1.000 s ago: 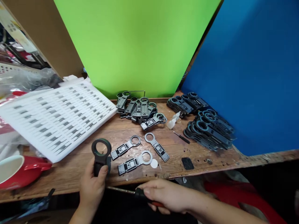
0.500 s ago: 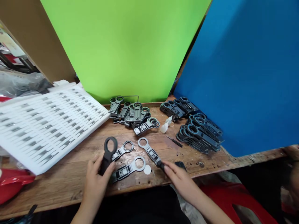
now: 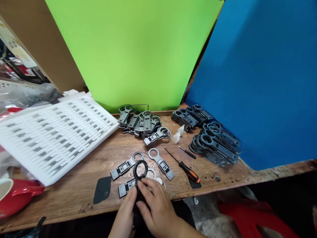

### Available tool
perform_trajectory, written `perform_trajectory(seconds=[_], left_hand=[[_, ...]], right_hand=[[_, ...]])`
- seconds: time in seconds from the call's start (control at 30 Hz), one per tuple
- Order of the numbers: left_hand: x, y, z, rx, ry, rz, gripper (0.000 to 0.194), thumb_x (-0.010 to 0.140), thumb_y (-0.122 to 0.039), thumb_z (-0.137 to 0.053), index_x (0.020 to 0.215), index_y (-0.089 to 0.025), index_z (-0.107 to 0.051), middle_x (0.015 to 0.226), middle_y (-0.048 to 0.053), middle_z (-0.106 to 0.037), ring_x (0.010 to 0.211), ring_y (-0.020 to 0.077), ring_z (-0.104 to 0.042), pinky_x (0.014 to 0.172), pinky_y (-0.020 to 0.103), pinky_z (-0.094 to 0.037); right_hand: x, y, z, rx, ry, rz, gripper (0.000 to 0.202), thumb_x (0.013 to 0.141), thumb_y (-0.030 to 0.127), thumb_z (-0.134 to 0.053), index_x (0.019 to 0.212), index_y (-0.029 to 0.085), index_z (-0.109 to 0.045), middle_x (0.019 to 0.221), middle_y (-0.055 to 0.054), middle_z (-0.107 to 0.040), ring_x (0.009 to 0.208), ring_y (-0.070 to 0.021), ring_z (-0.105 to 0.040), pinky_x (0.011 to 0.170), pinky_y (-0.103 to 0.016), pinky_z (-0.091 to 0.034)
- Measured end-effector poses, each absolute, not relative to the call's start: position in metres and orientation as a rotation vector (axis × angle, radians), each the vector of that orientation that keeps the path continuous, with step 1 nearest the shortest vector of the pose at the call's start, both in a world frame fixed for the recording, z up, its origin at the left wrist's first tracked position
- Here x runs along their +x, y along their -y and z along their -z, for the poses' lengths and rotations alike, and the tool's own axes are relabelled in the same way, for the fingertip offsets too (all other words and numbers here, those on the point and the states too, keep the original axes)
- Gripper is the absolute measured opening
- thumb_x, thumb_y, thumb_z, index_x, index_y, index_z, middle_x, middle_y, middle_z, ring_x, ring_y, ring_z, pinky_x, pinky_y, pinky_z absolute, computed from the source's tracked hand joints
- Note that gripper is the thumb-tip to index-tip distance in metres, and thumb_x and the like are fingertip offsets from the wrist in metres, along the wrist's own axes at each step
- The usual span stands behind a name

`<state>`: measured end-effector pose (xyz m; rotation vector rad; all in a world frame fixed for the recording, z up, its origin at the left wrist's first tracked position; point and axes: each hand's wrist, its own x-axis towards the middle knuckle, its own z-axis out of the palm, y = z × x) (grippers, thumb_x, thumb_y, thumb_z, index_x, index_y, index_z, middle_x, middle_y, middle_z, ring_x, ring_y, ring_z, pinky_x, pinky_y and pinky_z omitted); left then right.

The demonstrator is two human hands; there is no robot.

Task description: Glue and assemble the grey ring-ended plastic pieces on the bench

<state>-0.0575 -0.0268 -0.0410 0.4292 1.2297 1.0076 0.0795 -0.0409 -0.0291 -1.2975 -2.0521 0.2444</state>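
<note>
A black flat part with a ring at its upper end (image 3: 140,169) stands tilted up near the table's front edge, both my hands closed on its long body. My left hand (image 3: 125,211) grips it from the left side. From the right, my right hand (image 3: 157,206) has its fingers bent over the body just below the ring. Behind them lie three grey ring-ended plates: one at the left (image 3: 123,168), one at the right (image 3: 162,165) and one partly hidden by my hands (image 3: 125,188). An orange-and-black screwdriver (image 3: 189,172) rests to the right.
Similar parts lie in a grey pile (image 3: 142,122) at the back and dark stacks (image 3: 215,138) at the right. A small screwdriver (image 3: 187,152), white plastic pieces (image 3: 177,135), a dark pad (image 3: 102,190), a white tray (image 3: 99,138) and a red cup (image 3: 22,198) surround the work.
My left hand has moved right with the black part. My right hand has moved left and now grips it too. The orange-and-black screwdriver now shows on the table at the right.
</note>
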Motion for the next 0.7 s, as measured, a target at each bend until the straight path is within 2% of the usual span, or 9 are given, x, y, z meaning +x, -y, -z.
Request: perform_trajectory(seconds=[0.1,0.2,0.3,0.4,0.5,0.6,0.63,0.7], left_hand=[[-0.056,0.029,0.037,0.500,-1.224,-1.022,0.046,0.057,-0.052,-0.074,0.092,-0.021,-0.072,0.112,0.009,-0.068,0.120,0.0292,-0.049,0.107,0.042,-0.031],[-0.068,0.025,0.036,0.559,-1.227,-1.053,0.054,0.054,-0.056,-0.074,0.094,-0.020,-0.072,0.107,0.008,-0.070,0.115,0.0294,-0.053,0.104,0.040,-0.035],[-0.085,0.014,0.036,0.520,-1.315,-1.147,0.060,0.055,-0.060,-0.072,0.099,-0.018,-0.069,0.098,0.008,-0.072,0.100,0.0291,-0.062,0.089,0.039,-0.048],[-0.098,0.007,0.036,0.532,-1.365,-1.178,0.066,0.058,-0.062,-0.069,0.106,-0.017,-0.066,0.093,0.009,-0.072,0.092,0.0288,-0.065,0.079,0.039,-0.052],[-0.101,0.015,0.042,0.692,-1.322,-1.019,0.060,0.061,-0.060,-0.068,0.103,-0.017,-0.069,0.101,0.011,-0.071,0.101,0.0314,-0.062,0.088,0.043,-0.049],[-0.097,0.030,0.052,0.826,-1.202,-0.905,0.055,0.064,-0.056,-0.068,0.107,-0.022,-0.068,0.121,0.010,-0.062,0.119,0.0315,-0.049,0.097,0.043,-0.043],[-0.097,0.033,0.055,0.847,-1.164,-0.884,0.057,0.064,-0.053,-0.070,0.112,-0.024,-0.065,0.126,0.009,-0.059,0.121,0.0312,-0.048,0.095,0.042,-0.045],[-0.101,0.030,0.056,0.852,-1.119,-0.843,0.066,0.063,-0.048,-0.073,0.122,-0.025,-0.057,0.129,0.011,-0.056,0.113,0.0318,-0.055,0.084,0.040,-0.051]], right_hand=[[0.065,0.041,0.023,-1.265,1.957,-0.360,0.025,0.086,0.018,-0.049,0.111,0.018,-0.050,0.107,-0.010,-0.058,0.099,-0.0215,-0.055,0.084,-0.036,-0.048],[0.064,0.039,0.024,-1.244,1.928,-0.501,0.009,0.088,0.018,-0.046,0.095,0.019,-0.051,0.093,-0.007,-0.060,0.087,-0.0192,-0.056,0.076,-0.032,-0.048],[0.063,0.043,0.027,-1.116,1.976,-0.495,0.005,0.088,0.022,-0.046,0.089,0.020,-0.051,0.084,-0.005,-0.059,0.077,-0.0173,-0.055,0.067,-0.028,-0.046],[0.059,0.046,0.030,-1.008,2.005,-0.433,0.008,0.089,0.025,-0.046,0.089,0.020,-0.053,0.081,-0.004,-0.059,0.073,-0.0163,-0.053,0.063,-0.026,-0.045],[0.056,0.040,0.028,-1.084,1.945,-0.422,0.012,0.089,0.027,-0.048,0.089,0.021,-0.058,0.083,-0.005,-0.058,0.077,-0.0175,-0.053,0.068,-0.029,-0.045],[0.056,0.027,0.024,-1.269,1.807,-0.504,0.011,0.087,0.025,-0.051,0.083,0.021,-0.060,0.083,-0.004,-0.055,0.080,-0.0177,-0.053,0.070,-0.030,-0.045],[0.058,0.023,0.023,-1.309,1.765,-0.554,0.009,0.086,0.023,-0.052,0.082,0.021,-0.060,0.083,-0.004,-0.055,0.081,-0.0175,-0.053,0.070,-0.029,-0.045],[0.064,0.017,0.025,-1.354,1.700,-0.631,0.006,0.084,0.022,-0.054,0.086,0.020,-0.060,0.087,-0.004,-0.056,0.084,-0.0175,-0.054,0.074,-0.030,-0.046]])
